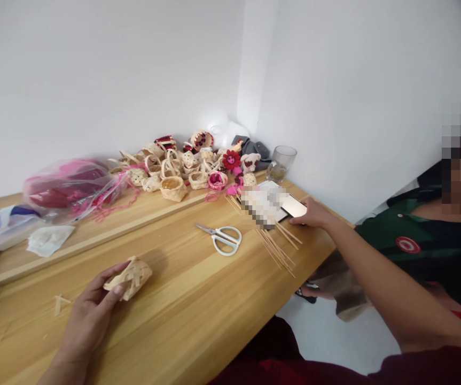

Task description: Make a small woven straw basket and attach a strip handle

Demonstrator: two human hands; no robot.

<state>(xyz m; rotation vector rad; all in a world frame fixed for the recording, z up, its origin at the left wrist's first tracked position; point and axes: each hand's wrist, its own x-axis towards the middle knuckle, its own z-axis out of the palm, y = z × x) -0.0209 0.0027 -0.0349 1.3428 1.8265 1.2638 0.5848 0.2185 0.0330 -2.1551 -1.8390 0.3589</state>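
Note:
In the head view, my left hand is closed round a small woven bamboo basket just above the table, its thumb on the near side. My right hand reaches out to the table's right end and grips a phone with a bright, pale screen. The phone lies partly over a dark-edged sheet or book, much of which is blurred out. Thin bamboo strips stick out below it. Between my hands, white-handled scissors rest with their blades pointing left.
Several small woven baskets crowd the back of the table. Behind the phone stands a glass mug. A pink plastic bag and a crumpled tissue lie at left. Another person in a green top is at the right.

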